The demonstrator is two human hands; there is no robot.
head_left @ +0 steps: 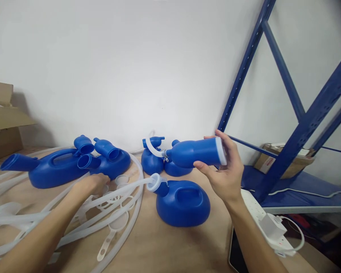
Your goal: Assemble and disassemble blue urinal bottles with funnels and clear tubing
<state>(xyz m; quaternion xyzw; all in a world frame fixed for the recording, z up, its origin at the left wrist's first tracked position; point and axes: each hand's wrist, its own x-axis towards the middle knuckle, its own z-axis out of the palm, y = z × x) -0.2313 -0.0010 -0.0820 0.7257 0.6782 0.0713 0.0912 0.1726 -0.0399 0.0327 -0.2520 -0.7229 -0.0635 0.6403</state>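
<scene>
My right hand (226, 170) is closed round the wide end of a blue plastic funnel-shaped adapter (193, 151), held sideways above the table. A white ring rims its wide end, and a clear tube (153, 149) joins its narrow end by a small metal clamp. Below it stands a blue urinal bottle (184, 206), with a translucent cap (153, 182) and tube at its mouth. On the left, my left hand (92, 184) reaches down among loose white strap caps (119, 220), fingers curled and partly hidden; what they hold is unclear.
More blue bottles (57, 170) with adapters (106, 148) stand along the wall. Coiled clear tubing (139, 189) covers the table's left side. A cardboard box (5, 125) sits at far left. Right are a power strip (251, 208), a phone (235, 254) and a blue metal shelf (290, 163).
</scene>
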